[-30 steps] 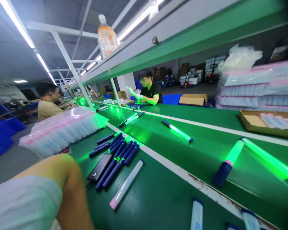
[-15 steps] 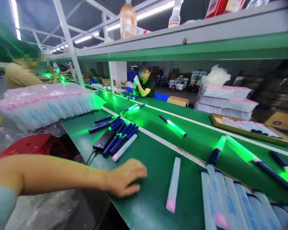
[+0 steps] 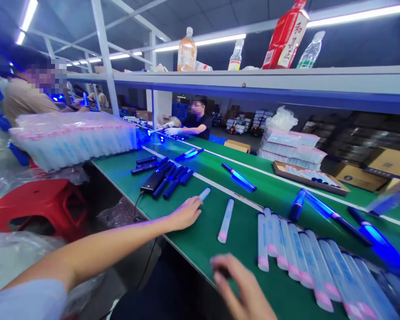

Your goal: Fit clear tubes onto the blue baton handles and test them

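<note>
My left hand (image 3: 186, 214) reaches over the green bench, its fingers closed on the lower end of a translucent light-stick tube (image 3: 205, 194); the rest of that tube is hidden under the hand. My right hand (image 3: 242, 284), slightly blurred, hovers by the bench's near edge with thumb and fingers apart and nothing between them. Between the hands lies another tube (image 3: 226, 221) with a pink end. To the right, a row of similar tubes (image 3: 300, 255) with dark caps and pink ends lies side by side.
Dark light-stick handles (image 3: 173, 180) surround a black power bank (image 3: 152, 181) with a cable. Blue-glowing light sticks (image 3: 242, 178) lie on the green belt. A bagged stack of tubes (image 3: 76, 140) stands left, above a red stool (image 3: 36, 204). Bottles (image 3: 187, 51) line the overhead shelf (image 3: 200, 78). Other people work farther off.
My left hand has closed on the tube beside the power bank and shifted it right. My right hand has come into view. The sticks' glow has turned from green to blue.
</note>
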Demonstrator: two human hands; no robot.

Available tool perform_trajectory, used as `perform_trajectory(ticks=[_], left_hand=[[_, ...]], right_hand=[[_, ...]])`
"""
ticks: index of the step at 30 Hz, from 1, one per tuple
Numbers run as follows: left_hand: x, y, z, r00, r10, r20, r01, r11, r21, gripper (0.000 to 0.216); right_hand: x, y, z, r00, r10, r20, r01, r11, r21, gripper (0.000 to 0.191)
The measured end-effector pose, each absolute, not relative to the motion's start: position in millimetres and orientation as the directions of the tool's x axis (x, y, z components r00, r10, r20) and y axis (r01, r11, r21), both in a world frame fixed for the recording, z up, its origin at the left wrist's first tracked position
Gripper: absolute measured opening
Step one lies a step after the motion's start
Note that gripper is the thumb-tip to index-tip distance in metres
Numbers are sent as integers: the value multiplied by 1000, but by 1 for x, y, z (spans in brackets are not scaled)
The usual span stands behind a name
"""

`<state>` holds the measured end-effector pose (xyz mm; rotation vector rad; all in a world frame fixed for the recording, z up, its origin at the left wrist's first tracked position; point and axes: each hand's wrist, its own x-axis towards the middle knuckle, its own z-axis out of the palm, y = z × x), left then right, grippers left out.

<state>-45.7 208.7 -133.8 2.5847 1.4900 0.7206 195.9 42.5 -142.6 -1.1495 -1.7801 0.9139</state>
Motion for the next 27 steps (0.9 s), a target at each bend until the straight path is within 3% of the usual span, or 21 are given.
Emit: perform_trajectory(ticks=[2,4,6,10,14,16,18,23,25,27], left_hand=[[-45,212,-126,380,845,376,804,-503,317,34],[-62,222,-115,277,875,397,832,-425,357,34],[-86,235,-106,154,903,401,850,-328,413,35],[-116,249,-104,-24,930,366,793,-205,574,38],[-109,238,-112,-121,932,342,590,-209,780,43],[-98,227,-113,-145,942,304,423,-219,880,49],[-83,215,-110,-110,970,217,220,-189,957,50],[-15,212,-93,269,962,-44,-165,91,982,36],[20,220,-87,448,889,-95,-211,208,955,38],[51,226,-88,606,786,-120,-212,305,928,40]], right_hand=[[193,85,-112,-270,901,340,545,435,-717,32],[184,128,-91,-201,930,308,808,335,-485,37],[169,166,-82,-123,962,245,913,207,-351,38],[139,212,-94,-57,986,155,915,114,-387,43],[143,229,-107,13,997,75,851,28,-524,53],[162,231,-106,40,997,60,765,8,-644,66],[187,228,-103,54,997,63,620,17,-785,66],[241,216,-90,245,966,87,143,53,-988,58],[252,210,-85,336,940,51,-202,125,-971,54],[259,206,-82,394,919,21,-507,236,-829,53]])
